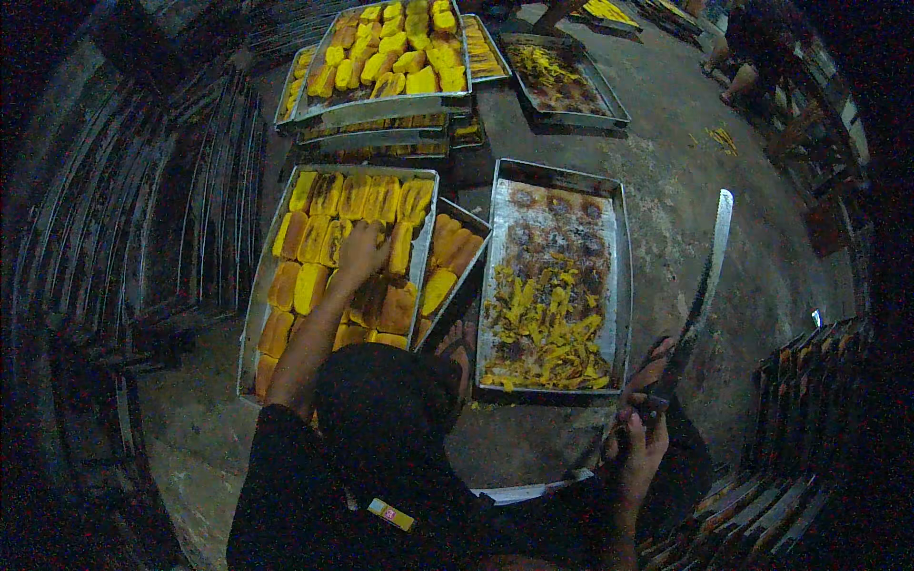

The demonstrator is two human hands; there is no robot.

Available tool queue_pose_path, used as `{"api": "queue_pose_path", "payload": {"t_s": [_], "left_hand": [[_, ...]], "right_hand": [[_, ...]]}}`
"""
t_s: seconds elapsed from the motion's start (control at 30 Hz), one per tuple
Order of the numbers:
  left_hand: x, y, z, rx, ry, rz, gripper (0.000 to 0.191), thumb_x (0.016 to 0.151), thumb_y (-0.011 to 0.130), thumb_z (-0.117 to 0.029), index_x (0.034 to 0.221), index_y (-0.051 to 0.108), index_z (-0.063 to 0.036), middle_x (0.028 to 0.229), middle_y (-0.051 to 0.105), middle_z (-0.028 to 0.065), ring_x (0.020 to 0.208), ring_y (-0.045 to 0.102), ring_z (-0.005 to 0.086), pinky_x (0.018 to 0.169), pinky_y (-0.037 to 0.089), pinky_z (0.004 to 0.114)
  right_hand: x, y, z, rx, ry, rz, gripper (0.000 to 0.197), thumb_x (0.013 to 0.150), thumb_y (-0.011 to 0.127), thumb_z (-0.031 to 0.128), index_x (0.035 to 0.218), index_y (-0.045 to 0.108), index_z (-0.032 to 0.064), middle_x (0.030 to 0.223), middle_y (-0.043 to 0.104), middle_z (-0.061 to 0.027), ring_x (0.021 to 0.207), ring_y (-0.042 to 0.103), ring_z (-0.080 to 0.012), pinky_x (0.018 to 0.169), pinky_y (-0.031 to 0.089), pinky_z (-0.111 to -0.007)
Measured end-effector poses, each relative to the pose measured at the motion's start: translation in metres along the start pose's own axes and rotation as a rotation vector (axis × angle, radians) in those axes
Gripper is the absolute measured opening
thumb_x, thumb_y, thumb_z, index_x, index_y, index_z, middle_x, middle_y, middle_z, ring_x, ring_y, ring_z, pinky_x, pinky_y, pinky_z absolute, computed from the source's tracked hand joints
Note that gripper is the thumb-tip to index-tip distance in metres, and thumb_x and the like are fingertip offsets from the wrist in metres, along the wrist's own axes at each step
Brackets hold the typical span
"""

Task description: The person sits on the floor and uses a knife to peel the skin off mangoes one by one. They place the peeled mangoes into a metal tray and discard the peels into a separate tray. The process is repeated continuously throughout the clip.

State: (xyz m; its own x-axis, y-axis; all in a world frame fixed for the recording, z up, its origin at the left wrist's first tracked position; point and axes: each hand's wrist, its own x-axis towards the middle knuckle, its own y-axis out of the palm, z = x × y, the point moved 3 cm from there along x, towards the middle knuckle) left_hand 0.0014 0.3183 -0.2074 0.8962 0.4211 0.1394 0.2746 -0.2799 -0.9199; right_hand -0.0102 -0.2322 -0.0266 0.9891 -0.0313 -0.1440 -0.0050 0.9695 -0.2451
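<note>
My left hand (pixel 364 250) reaches down onto the bread loaves (pixel 311 239) in a metal tray (pixel 247 350) before me. Its fingers touch the loaves in the upper middle; whether they grip one is hard to see. Some loaves show bright yellow sides, others brown crust. In my right hand (pixel 643 432) is the handle of a long curved knife (pixel 714 250), its blade pointing up and away over the floor. Between my hands lies a second metal tray (pixel 624 285), stained brown, with yellow bread trimmings (pixel 546 321) across its nearer half.
Another tray of loaves (pixel 450 257) sits partly under the left one. Beyond are stacked bread trays (pixel 385 107) and a tray with trimmings (pixel 578 107). Metal racks (pixel 214 200) line the left; stacked trays (pixel 807 385) stand at right. Another person (pixel 750 71) is at upper right.
</note>
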Motion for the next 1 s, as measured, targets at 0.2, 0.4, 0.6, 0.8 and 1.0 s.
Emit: {"api": "queue_pose_path", "payload": {"t_s": [0.2, 0.4, 0.6, 0.8, 1.0], "left_hand": [[-0.006, 0.014, -0.042, 0.041, 0.048, 0.005, 0.058, 0.083, 0.064, -0.033, 0.128, 0.044, -0.0022, 0.112, 0.051, 0.0262, 0.099, 0.056, 0.0441, 0.084, 0.048, 0.051], [-0.008, 0.018, -0.061, 0.079, 0.016, 0.071, 0.056, 0.086, 0.06, -0.039, 0.124, 0.047, 0.0006, 0.114, 0.052, 0.032, 0.099, 0.056, 0.0475, 0.085, 0.048, 0.054], [0.023, 0.009, -0.005, 0.046, -0.126, -0.072, 0.049, 0.082, 0.064, -0.033, 0.114, 0.053, 0.0021, 0.117, 0.056, 0.0265, 0.101, 0.057, 0.0433, 0.085, 0.048, 0.053], [0.028, 0.026, 0.051, 0.486, -0.081, 0.118, 0.051, 0.079, 0.072, -0.029, 0.112, 0.051, 0.004, 0.104, 0.062, 0.0251, 0.096, 0.061, 0.0401, 0.082, 0.05, 0.051], [0.026, -0.023, 0.017, 0.014, -0.111, -0.087, 0.06, 0.071, 0.08, -0.018, 0.118, 0.049, 0.0036, 0.098, 0.064, 0.0243, 0.091, 0.064, 0.0392, 0.077, 0.052, 0.044]], "right_hand": [[-0.005, 0.006, 0.001, 0.116, 0.032, 0.04, 0.024, 0.093, 0.056, 0.013, 0.114, 0.054, 0.0032, 0.086, 0.058, -0.0019, 0.048, 0.045, -0.0058, 0.042, 0.036, -0.021], [-0.005, 0.004, 0.006, 0.089, -0.011, 0.039, 0.025, 0.094, 0.055, 0.013, 0.116, 0.053, 0.0025, 0.086, 0.058, -0.0028, 0.047, 0.046, -0.0066, 0.04, 0.037, -0.022], [-0.006, -0.002, 0.008, -0.024, 0.158, 0.224, 0.048, 0.088, 0.068, 0.018, 0.129, 0.049, 0.0018, 0.118, 0.053, -0.0144, 0.092, 0.059, -0.0186, 0.069, 0.053, -0.031], [-0.014, 0.011, 0.014, 0.162, 0.138, 0.029, 0.032, 0.093, 0.06, 0.018, 0.121, 0.051, 0.0049, 0.085, 0.058, -0.0018, 0.054, 0.049, -0.008, 0.044, 0.04, -0.023], [-0.012, 0.007, 0.034, 0.174, 0.086, 0.172, 0.029, 0.094, 0.059, 0.016, 0.12, 0.052, 0.0043, 0.084, 0.058, -0.0026, 0.054, 0.05, -0.0083, 0.046, 0.041, -0.023]]}}
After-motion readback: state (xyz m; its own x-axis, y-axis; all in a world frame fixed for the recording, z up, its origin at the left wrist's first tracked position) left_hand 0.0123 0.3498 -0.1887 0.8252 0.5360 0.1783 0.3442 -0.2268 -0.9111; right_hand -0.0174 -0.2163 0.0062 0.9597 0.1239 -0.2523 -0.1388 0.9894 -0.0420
